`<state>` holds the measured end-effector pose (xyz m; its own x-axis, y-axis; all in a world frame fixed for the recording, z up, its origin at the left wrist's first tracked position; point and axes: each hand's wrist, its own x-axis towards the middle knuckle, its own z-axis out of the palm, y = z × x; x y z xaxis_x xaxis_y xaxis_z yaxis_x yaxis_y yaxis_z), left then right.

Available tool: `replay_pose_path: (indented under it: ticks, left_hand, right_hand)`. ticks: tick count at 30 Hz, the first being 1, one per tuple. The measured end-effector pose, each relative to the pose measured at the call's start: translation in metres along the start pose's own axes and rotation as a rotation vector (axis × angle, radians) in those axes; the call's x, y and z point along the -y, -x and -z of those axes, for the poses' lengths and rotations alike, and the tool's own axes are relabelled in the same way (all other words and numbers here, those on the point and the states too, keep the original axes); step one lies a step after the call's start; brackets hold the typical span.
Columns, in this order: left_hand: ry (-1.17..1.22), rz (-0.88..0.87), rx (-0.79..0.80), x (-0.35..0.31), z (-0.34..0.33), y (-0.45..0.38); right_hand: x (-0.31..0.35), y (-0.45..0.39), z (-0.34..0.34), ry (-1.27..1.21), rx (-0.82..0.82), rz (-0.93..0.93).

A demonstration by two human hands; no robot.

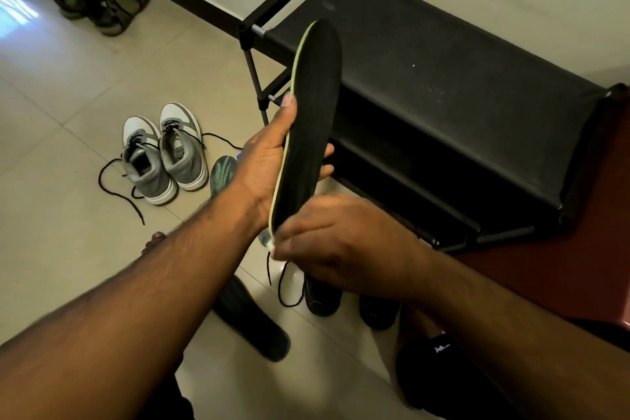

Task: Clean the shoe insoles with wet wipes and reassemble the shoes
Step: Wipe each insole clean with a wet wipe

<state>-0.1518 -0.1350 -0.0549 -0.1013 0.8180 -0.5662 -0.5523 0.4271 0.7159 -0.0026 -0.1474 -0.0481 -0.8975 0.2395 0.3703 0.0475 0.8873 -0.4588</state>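
We hold a black insole (315,119) upright, left hand (269,160) gripping its middle, right hand (341,242) pinching a wet wipe (271,243) at its near end. Mid-clean, we judge (two insoles (223,174) lie on the floor (68,181)); grey shoes (163,153) far left await reassembly.

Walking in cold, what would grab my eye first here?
The long black insole held up mid-frame: the left hand grips its middle while the right hand presses a white wipe at its lower end. Behind it stands a black shoe rack; on the floor to the left sits a pair of grey sneakers.
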Motion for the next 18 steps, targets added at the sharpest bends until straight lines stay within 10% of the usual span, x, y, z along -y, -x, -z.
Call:
replay_pose_path:
  ticks: [8, 18]
  left_hand:
    - [0.242, 0.161, 0.210, -0.003, 0.003, 0.000]
    - [0.302, 0.129, 0.263, 0.006, -0.011, 0.002]
  right_hand:
    - [-0.040, 0.012, 0.033, 0.320, -0.361, -0.119]
    - [-0.054, 0.015, 0.017, 0.408, -0.335, -0.326]
